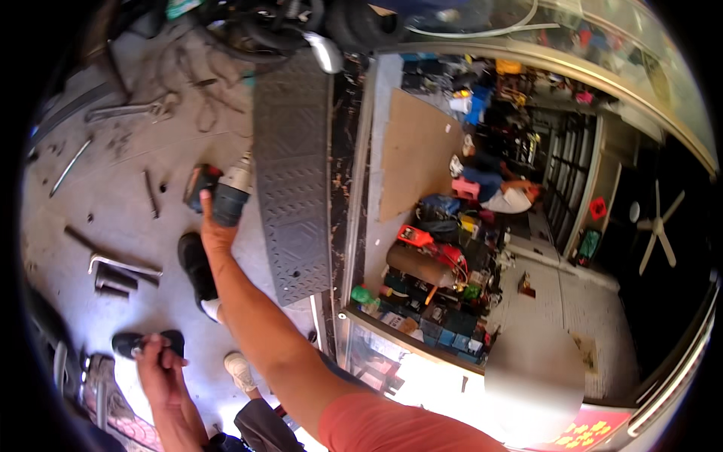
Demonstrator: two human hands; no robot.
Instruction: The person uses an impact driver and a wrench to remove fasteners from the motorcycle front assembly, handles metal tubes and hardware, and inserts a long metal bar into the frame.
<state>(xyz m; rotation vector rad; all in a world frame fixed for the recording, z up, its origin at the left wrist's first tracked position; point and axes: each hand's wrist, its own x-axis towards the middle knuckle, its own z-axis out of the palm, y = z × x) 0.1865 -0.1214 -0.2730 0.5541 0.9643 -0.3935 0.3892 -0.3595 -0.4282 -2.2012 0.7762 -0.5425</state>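
Note:
My right hand (217, 226), at the end of a bare arm in a red sleeve, is closed around the rear of a cordless impact wrench (229, 205). The tool has a dark body, a silver nose and a dark battery with red on it. Its nose points up toward the edge of a dark ridged ramp (292, 181). I cannot tell whether the tool rests on the floor. My left hand is not in view. At the lower left, a hand or clasped hands (157, 369) appear to belong to another person, near dark footwear (175, 343).
Floor tools include a large wrench (132, 111), a thin rod (71, 167), a short bar (151, 194) and an L-shaped wrench (124, 265). A black shoe (197, 271) and pale shoe (239, 371) stand nearby. Beyond the doorway, a person (508, 194) sits among goods. Tyres (361, 26) lie above.

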